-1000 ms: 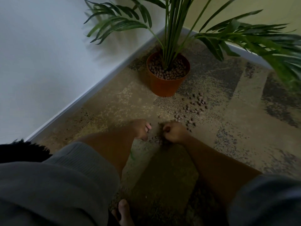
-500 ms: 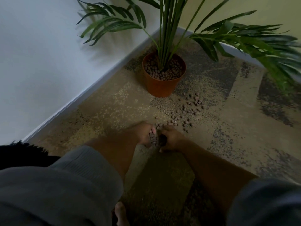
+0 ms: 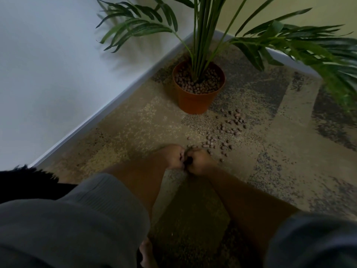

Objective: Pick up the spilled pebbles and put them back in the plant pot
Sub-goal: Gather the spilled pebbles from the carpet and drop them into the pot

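head cam | looks forward-down | near hands [image 3: 190,158] | plant pot [image 3: 196,102] beyond

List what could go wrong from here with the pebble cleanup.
1. The left hand and right hand are pressed together around scooped pebbles; some may slip through on the way to the plant pot.
2. The spilled pebbles lie across speckled carpet, so strays may be missed.
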{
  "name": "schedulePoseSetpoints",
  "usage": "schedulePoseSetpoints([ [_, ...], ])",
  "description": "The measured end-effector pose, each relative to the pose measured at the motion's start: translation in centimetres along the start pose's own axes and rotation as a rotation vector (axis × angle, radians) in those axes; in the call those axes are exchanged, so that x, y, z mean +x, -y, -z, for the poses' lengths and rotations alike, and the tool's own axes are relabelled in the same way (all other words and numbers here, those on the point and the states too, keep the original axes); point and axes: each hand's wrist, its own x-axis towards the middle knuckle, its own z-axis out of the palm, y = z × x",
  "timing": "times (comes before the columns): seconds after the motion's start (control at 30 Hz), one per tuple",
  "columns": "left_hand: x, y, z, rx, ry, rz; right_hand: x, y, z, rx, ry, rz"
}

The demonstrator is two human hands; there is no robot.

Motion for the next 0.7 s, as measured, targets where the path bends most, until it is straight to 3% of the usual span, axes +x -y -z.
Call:
schedulePoseSetpoints([
  [0.17,-0.4,0.2,0.7,-0.19,-0.037,0.062,0.7,0.4,0.0,0.18,0.006,-0.151],
  [0.27,-0.6,0.0,1.1,-0.388,-0.051,0.169,1.2,0.8,0.4,0.61,0.014,-0.424],
  [0.37,-0.5,-0.8,1.3,-0.798,0.025,0.357,1.4,1.6,0.9,1.026,0.064,-0.628],
  [0.53,-0.1,-1.0,2.0,-1.181,0.031,0.453,1.0,2.1,1.5,1.304,0.098,-0.671],
  [0.7,0.3,-0.3,2.4,-1.27,0.087,0.475,0.9,1.3,2.0,1.481,0.163,-0.639],
])
